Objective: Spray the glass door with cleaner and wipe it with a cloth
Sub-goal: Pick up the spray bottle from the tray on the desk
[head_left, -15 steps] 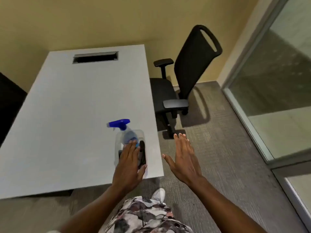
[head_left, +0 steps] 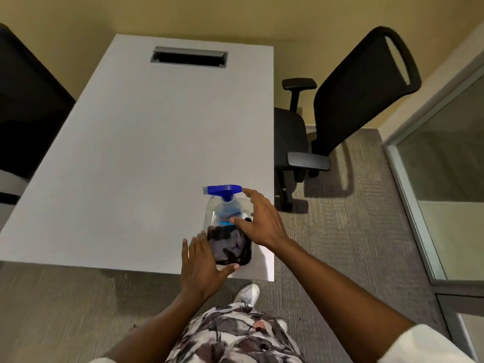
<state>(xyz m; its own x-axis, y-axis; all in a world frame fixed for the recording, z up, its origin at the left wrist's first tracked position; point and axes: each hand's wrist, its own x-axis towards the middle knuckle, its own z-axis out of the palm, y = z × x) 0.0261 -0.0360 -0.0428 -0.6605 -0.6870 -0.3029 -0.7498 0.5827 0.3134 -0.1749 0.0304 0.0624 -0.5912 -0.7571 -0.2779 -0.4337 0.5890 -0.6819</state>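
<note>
**A:** Where is the cleaner?

**B:** The spray bottle (head_left: 227, 205) stands upright in a clear container (head_left: 207, 218) at the near right corner of the white table (head_left: 157, 153). The dark cloth (head_left: 230, 246) is bunched in the same container, on the side closer to the person. The glass door (head_left: 445, 163) is off to the right, well apart

**A:** And the hands?

**B:** The right hand (head_left: 264, 224) hovers over the bottle with its fingers spread, holding nothing. Its forefinger tip is at the back end of the blue trigger head (head_left: 221, 190) and its thumb is near the bottle's shoulder. The left hand (head_left: 201, 268) lies against the container's near left corner, fingers fairly straight along the side and thumb across the near edge. It seems to brace rather than clamp

**A:** So the step is lifting the bottle out?

**B:** I judge so. The right hand does best to close round the neck just under the trigger head, not on the head itself, which may fire. Then it lifts straight up so the base clears the container wall. Meanwhile the left hand holds the light container down, since it sits close to the table's edge and could be dragged off

**A:** And the cloth?

**B:** The left hand is just beside it, so it can pinch the cloth once the bottle is out. The nozzle points left, so no squeeze until it faces the glass
</note>
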